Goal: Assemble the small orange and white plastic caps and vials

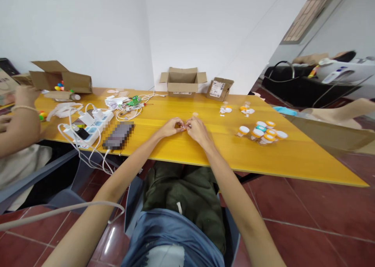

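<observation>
Over the yellow table [164, 150], my left hand [172, 127] and my right hand [198, 129] meet at the fingertips. Between them is a small white piece [184, 128], pinched by both hands and too small to name. Just beyond my right hand stands a little clear, pale-orange container [195, 114], partly hidden by the fingers. To the right is a cluster of small clear jars [265, 136] with orange, white and teal lids. One similar jar [243, 131] stands apart, left of the cluster.
Small white and orange parts lie in piles [225, 109] [247, 110] at the back right. Two cardboard boxes [183, 88] [220, 89] stand by the wall. Leftward are a phone [118, 135], a power strip [98, 128] and tangled cables. Another person's arm [26, 118] is at far left.
</observation>
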A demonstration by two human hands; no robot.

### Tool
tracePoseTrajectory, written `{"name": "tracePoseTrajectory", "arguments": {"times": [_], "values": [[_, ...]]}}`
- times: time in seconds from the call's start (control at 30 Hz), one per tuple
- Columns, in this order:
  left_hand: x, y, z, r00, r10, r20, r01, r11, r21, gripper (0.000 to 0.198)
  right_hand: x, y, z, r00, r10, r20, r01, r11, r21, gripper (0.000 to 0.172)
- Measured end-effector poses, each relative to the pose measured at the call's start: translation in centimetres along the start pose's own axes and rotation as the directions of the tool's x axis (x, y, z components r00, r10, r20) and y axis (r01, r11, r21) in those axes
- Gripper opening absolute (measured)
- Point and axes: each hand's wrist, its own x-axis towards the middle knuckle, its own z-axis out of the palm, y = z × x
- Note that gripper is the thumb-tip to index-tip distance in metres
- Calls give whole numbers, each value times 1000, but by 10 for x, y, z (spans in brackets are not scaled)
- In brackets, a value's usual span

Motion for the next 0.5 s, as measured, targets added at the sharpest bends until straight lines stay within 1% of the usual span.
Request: {"name": "tracePoseTrajectory", "arguments": {"times": [0.1,0.3,0.5], "values": [[0,1,0,1000,4,3,-4,1000,4,9,-1,-3,-3,1000,11,11,-11,1000,-1,19],[0,1,0,1000,14,6,-14,1000,6,9,0,-1,-3,999,35,24,-34,999,-19,12],[0,3,0,1000,6,5,-6,1000,-4,7,0,2,-1,1000,6,0,-6,999,-40,14]]}}
